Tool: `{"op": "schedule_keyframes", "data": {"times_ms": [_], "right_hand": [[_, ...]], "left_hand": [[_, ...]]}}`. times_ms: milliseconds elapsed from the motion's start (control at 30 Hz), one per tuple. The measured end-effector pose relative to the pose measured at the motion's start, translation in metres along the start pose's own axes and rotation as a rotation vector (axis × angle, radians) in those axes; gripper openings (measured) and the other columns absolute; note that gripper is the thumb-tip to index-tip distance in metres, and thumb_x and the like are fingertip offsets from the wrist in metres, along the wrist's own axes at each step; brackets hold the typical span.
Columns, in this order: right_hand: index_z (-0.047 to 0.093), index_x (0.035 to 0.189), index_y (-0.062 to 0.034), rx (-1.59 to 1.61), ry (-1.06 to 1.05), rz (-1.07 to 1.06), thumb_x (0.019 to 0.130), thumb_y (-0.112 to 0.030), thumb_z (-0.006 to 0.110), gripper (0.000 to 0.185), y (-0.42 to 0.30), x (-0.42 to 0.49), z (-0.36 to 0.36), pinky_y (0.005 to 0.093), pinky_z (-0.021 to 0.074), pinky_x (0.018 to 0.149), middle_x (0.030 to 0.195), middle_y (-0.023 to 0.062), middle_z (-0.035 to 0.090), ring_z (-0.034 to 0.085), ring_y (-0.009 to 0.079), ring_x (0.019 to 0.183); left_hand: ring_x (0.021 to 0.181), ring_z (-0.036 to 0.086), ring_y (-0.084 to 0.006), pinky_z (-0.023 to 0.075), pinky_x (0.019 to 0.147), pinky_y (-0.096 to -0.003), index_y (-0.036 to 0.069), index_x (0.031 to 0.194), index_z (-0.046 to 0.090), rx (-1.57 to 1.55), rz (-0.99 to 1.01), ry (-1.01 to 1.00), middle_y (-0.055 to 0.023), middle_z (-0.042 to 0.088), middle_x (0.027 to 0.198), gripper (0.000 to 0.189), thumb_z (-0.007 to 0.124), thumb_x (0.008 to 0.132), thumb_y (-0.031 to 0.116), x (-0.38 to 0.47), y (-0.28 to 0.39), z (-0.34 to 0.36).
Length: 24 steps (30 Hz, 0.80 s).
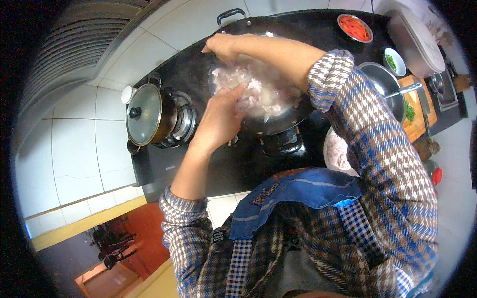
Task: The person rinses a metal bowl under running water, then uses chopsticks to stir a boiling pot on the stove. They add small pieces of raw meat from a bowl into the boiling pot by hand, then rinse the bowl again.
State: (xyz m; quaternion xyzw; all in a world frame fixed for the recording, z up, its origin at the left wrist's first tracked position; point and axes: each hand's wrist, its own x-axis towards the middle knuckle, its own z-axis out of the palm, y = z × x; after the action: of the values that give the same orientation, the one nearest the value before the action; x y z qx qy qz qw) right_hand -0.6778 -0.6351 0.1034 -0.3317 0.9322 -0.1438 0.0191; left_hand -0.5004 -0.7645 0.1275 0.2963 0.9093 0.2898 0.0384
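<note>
Pale pieces of meat (257, 91) lie in cloudy liquid in a dark wok (268, 128), and steam blurs part of them. My left hand (222, 116) is at the wok's left side, its fingertips over the meat. Reaching across from the right, my right hand (220, 46) is above the wok's far left edge, with fingers pointing left. Whether either hand grips anything is hidden by the hands themselves and the haze. Beneath the wok, part of a gas stove (284, 143) shows.
A glass-lidded pot (144, 114) stands left by a burner (184, 113). To the right are a bowl of pale meat (337, 151), a metal bowl (376, 76), red-orange slices (354, 28), chopped greens (390, 62), a plastic container (413, 43), and a cleaver (422, 95) on a cutting board (428, 117).
</note>
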Motion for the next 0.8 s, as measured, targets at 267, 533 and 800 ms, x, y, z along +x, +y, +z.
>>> {"op": "schedule_keyframes", "data": {"times_ms": [267, 533, 800], "right_hand": [[0.060, 0.112, -0.0015, 0.223, 0.252, -0.032, 0.076, -0.003, 0.064, 0.036, 0.034, -0.012, -0.041, 0.0300, 0.0514, 0.069, 0.086, 0.0121, 0.068, 0.065, 0.0179, 0.074], [0.060, 0.108, -0.0011, 0.203, 0.276, 0.142, 0.076, -0.003, 0.063, 0.032, 0.067, -0.035, -0.043, 0.0297, 0.0513, 0.068, 0.083, 0.0114, 0.067, 0.064, 0.0175, 0.073], [0.061, 0.105, -0.0007, 0.247, 0.338, 0.223, 0.077, -0.004, 0.063, 0.028, 0.093, -0.068, -0.043, 0.0294, 0.0513, 0.067, 0.080, 0.0106, 0.066, 0.064, 0.0172, 0.072]], "left_hand": [[0.080, 0.058, -0.0130, 0.0471, 0.073, -0.0254, 0.007, 0.119, 0.056, -0.023, -0.020, 0.107, -0.0049, 0.058, 0.094, 0.055, 0.067, 0.067, -0.007, 0.039, -0.041, -0.029], [0.077, 0.059, -0.0123, 0.0480, 0.072, -0.0254, 0.003, 0.115, 0.058, 0.117, -0.156, 0.134, -0.0054, 0.062, 0.089, 0.052, 0.075, 0.066, 0.004, 0.108, -0.074, -0.029], [0.087, 0.063, -0.0284, 0.0483, 0.082, -0.0358, 0.009, 0.110, 0.062, 0.330, -0.155, 0.139, -0.0116, 0.065, 0.088, 0.045, 0.059, 0.066, 0.001, 0.133, -0.081, -0.023]]}}
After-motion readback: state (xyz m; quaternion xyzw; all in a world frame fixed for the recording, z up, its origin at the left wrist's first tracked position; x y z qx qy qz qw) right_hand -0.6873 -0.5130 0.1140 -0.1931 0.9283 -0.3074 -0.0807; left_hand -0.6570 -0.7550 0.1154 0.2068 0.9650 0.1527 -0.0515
